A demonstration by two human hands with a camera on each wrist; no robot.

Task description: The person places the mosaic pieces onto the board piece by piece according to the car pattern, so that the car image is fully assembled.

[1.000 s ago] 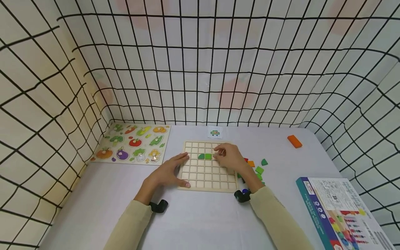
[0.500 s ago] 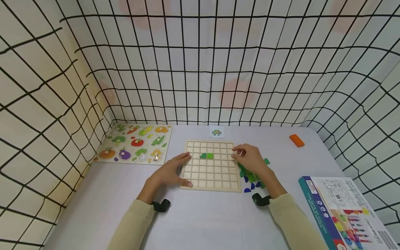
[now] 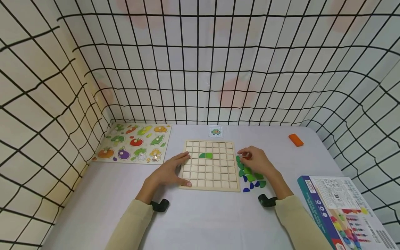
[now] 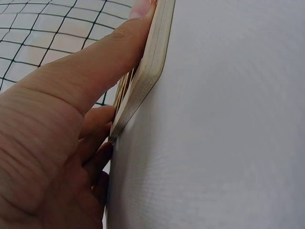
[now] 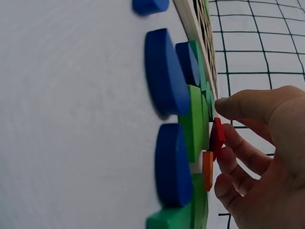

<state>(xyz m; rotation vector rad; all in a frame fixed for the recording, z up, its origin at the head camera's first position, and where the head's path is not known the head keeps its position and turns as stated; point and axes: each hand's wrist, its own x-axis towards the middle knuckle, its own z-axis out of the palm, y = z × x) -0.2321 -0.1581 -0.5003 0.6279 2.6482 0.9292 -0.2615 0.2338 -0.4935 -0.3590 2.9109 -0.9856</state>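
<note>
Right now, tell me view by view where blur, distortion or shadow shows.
Head view: shadows are faint, but lines of the net bend toward the sides, from lens or sag I cannot tell; left wrist view: soft shadow dims the white tabletop beside the grid board; right wrist view: the nearest blue pieces look slightly soft-edged.

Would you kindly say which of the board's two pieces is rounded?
The dark green left piece, with its curved edge; the light green right piece is square.

Vegetable puzzle board (image 3: pixel 131 147), printed box (image 3: pixel 340 199), orange block (image 3: pixel 296 140).
Board left of the left fingers (image 3: pixel 181 158); block and box right of the right fingers (image 3: pixel 245 150); black mesh (image 3: pixel 198 15) beyond.
</note>
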